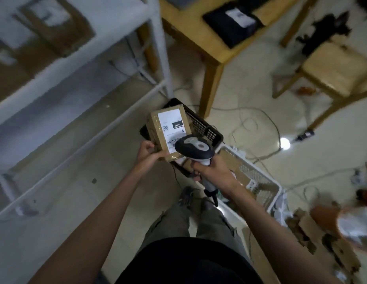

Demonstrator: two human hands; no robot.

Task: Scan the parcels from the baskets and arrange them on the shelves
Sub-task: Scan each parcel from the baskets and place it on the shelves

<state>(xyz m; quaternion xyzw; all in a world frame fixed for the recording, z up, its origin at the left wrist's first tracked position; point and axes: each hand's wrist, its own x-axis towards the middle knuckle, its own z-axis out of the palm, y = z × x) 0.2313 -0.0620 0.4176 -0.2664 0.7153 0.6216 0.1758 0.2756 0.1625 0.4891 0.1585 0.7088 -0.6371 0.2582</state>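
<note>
Head view: the left hand (146, 153) grips a parcel (170, 131) by its near corner, fingers curled round it, above the black basket (207, 128). The right hand (214, 172) has its fingers wrapped round the scanner (193, 148), head over the label (172, 125). Best to tilt the label flat toward the scanner, hold steady, then shelve it on the shelf (80, 64).

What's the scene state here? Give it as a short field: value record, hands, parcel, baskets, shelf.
left hand: grips the near left corner of the parcel
right hand: grips the scanner handle
parcel: brown box, white label facing up, held above the black basket
scanner: head over the near edge of the parcel label
black basket: on the floor, under the parcel
white basket: on the floor, right of the black one, cardboard parcels inside
shelf: white, to the left, brown boxes on the upper level, blurred
</note>
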